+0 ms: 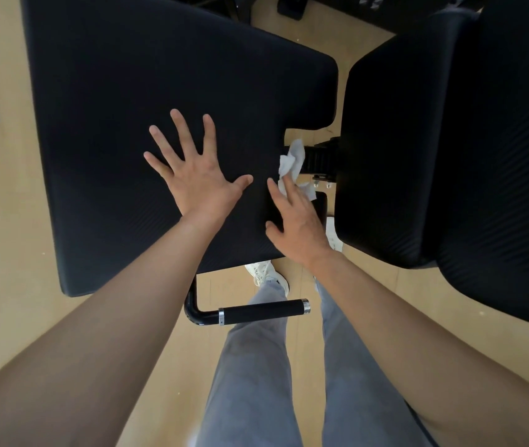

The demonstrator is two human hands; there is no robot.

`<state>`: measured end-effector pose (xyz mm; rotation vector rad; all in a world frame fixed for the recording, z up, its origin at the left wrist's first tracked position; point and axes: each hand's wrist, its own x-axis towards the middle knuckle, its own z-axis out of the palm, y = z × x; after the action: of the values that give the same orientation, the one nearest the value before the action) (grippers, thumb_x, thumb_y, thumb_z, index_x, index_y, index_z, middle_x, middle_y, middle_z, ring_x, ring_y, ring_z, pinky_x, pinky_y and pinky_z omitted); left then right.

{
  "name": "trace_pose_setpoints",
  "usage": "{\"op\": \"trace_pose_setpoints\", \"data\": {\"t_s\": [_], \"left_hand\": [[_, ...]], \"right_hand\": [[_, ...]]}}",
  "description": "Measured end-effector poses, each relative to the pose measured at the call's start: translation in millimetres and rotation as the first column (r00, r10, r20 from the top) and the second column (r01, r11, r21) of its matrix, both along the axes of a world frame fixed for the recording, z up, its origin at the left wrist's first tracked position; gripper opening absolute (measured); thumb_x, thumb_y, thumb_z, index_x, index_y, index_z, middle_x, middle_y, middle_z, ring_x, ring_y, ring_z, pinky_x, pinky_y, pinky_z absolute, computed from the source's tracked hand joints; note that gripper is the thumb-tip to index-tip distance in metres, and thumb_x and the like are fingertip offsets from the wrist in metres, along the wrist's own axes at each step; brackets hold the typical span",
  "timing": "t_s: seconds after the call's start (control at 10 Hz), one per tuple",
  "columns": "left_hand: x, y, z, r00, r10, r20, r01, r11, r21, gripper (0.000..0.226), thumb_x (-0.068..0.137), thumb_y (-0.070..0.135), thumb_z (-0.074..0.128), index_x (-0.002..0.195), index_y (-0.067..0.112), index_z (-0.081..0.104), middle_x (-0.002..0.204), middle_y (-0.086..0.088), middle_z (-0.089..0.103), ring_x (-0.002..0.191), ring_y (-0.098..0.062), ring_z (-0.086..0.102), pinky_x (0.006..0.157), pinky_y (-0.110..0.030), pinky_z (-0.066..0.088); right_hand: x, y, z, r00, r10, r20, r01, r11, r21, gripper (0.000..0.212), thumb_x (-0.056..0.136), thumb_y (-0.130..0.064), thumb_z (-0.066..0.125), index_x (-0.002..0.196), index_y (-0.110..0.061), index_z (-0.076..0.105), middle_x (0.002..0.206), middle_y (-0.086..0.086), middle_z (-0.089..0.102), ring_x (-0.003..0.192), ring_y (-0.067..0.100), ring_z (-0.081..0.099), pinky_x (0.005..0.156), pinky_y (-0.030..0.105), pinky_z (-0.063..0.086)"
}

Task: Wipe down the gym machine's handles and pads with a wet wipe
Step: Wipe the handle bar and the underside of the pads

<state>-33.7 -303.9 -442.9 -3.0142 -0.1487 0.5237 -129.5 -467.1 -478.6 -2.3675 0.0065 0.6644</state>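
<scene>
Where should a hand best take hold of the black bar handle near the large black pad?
Grip the black cylindrical handle on its matte sleeve between the two silver rings, coming from above: it lies horizontal, its right end is free, and nothing covers it.

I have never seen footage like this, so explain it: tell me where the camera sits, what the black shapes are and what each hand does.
The picture comes from a camera worn on a person's head, looking down, so the arms reach in from below. The black shapes are a gym machine's cushions: a large pad and a second pad to its right. The left hand lies flat and spread on the large pad. The right hand holds a crumpled white wet wipe at that pad's right edge. Below the pad a handle with a black grip sticks out. Grey trousers, white shoes and a wooden floor show underneath.
</scene>
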Motion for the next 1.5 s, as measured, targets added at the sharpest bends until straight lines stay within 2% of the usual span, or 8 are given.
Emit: {"op": "trace_pose_setpoints", "data": {"t_s": [0.3,0.6,0.9,1.0,1.1,1.3,1.4,1.5], "left_hand": [[-2,0,-1,1.0,-0.011,0.008,0.011,1.0,0.006,0.121,0.073,0.081,0.066,0.164,0.031,0.003,0.171,-0.016,-0.009,0.153,-0.053,-0.008,0.119,-0.073,0.002],[-2,0,-1,1.0,-0.02,0.004,0.02,1.0,0.006,0.119,0.075,0.08,0.065,0.164,0.031,0.003,0.171,-0.016,-0.009,0.153,-0.052,-0.008,0.12,-0.073,0.004],[-3,1,-2,0.999,-0.027,0.017,0.027,1.0,0.008,0.12,0.074,0.081,0.065,0.164,0.031,0.003,0.171,-0.017,-0.008,0.153,-0.053,-0.006,0.119,-0.074,0.003],[-4,1,-3,0.999,-0.029,0.02,0.029,1.0,0.006,0.12,0.074,0.081,0.065,0.163,0.031,0.003,0.171,-0.017,-0.007,0.153,-0.054,-0.006,0.119,-0.074,0.004],[-4,1,-3,0.999,-0.034,0.025,0.034,0.999,0.005,0.119,0.075,0.082,0.064,0.163,0.031,0.003,0.171,-0.017,-0.007,0.153,-0.054,-0.006,0.119,-0.074,0.003],[-10,5,-3,0.997,-0.06,0.047,0.059,0.998,0.01,0.112,0.078,0.084,0.056,0.164,0.032,0.008,0.172,-0.015,-0.004,0.154,-0.051,-0.004,0.121,-0.07,0.002],[-16,10,1,0.993,-0.093,0.069,0.093,0.996,-0.007,0.101,0.083,0.078,0.057,0.163,0.03,0.017,0.172,-0.014,0.003,0.155,-0.049,0.0,0.124,-0.066,0.003],[-39,17,10,0.984,-0.147,0.1,0.156,0.985,-0.08,0.084,0.088,0.06,0.065,0.157,0.025,0.034,0.171,-0.013,0.016,0.156,-0.045,0.008,0.126,-0.061,0.008]], "right_hand": [[-24,-9,-2,0.997,0.074,-0.012,-0.075,0.99,-0.119,0.086,0.096,-0.05,0.056,0.163,-0.027,0.007,0.169,0.012,0.013,0.157,0.033,0.005,0.127,0.051,0.013],[13,5,-11,0.993,0.115,-0.001,-0.111,0.959,-0.259,0.088,0.095,-0.069,0.039,0.161,-0.038,-0.011,0.146,0.028,0.042,0.136,0.043,0.04,0.123,0.056,0.019],[-23,7,-15,0.985,-0.138,-0.107,0.098,0.944,-0.316,0.086,0.093,-0.078,0.03,0.158,-0.044,-0.015,0.165,0.027,-0.001,0.152,0.052,-0.001,0.123,0.06,0.012],[-41,10,-17,0.96,-0.246,-0.133,0.199,0.936,-0.29,0.095,0.089,-0.082,0.035,0.159,-0.039,-0.013,0.165,0.029,-0.004,0.153,0.049,0.0,0.125,0.058,0.015],[-59,10,-13,0.928,-0.334,-0.168,0.289,0.926,-0.244,0.105,0.085,-0.081,0.048,0.159,-0.038,-0.012,0.167,0.025,-0.003,0.155,0.044,0.004,0.124,0.053,0.024],[-91,4,-9,0.854,-0.466,-0.233,0.425,0.882,-0.204,0.107,0.085,-0.066,0.067,0.161,-0.029,0.001,0.159,0.019,0.025,0.142,0.037,0.04,0.109,0.044,0.049],[-104,4,-9,0.806,-0.529,-0.266,0.504,0.848,-0.161,0.098,0.09,-0.045,0.073,0.162,-0.023,0.009,0.142,0.012,0.049,0.127,0.028,0.054,0.1,0.036,0.052],[-109,10,-5,0.663,-0.67,-0.334,0.696,0.716,-0.055,0.074,0.094,-0.015,0.07,0.157,-0.017,0.032,0.128,0.007,0.063,0.12,0.021,0.061,0.095,0.021,0.051]]}}
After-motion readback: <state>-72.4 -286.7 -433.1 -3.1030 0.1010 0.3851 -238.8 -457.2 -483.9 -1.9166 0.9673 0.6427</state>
